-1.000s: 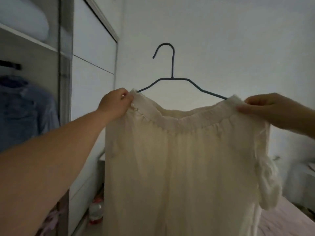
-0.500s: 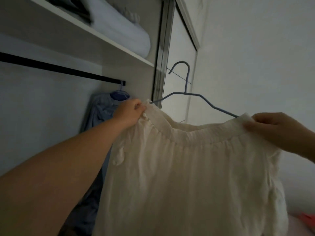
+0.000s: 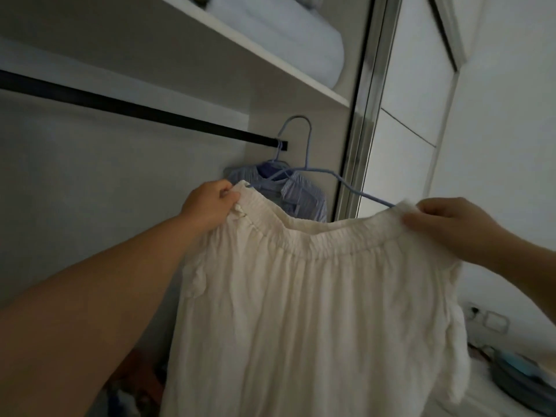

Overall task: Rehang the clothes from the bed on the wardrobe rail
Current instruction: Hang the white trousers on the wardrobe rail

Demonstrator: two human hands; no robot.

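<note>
Both hands, left hand (image 3: pixel 210 206) and right hand (image 3: pixel 445 224), pinched the cream garment's (image 3: pixel 316 296) waistband taut on its blue hanger (image 3: pixel 307 145), hook free for the far-left rail (image 3: pixel 135 111).

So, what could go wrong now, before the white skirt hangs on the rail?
The hanger hook is free, beside the end of the rail, so it may miss. Both the left hand and the right hand pinch only the white skirt at its waistband corners; the hanger could tip. The skirt may brush the blue shirt.

Cream garment (image 3: pixel 316 311) on blue hanger (image 3: pixel 307 152), hook just beside rail (image 3: pixel 144 111).
</note>
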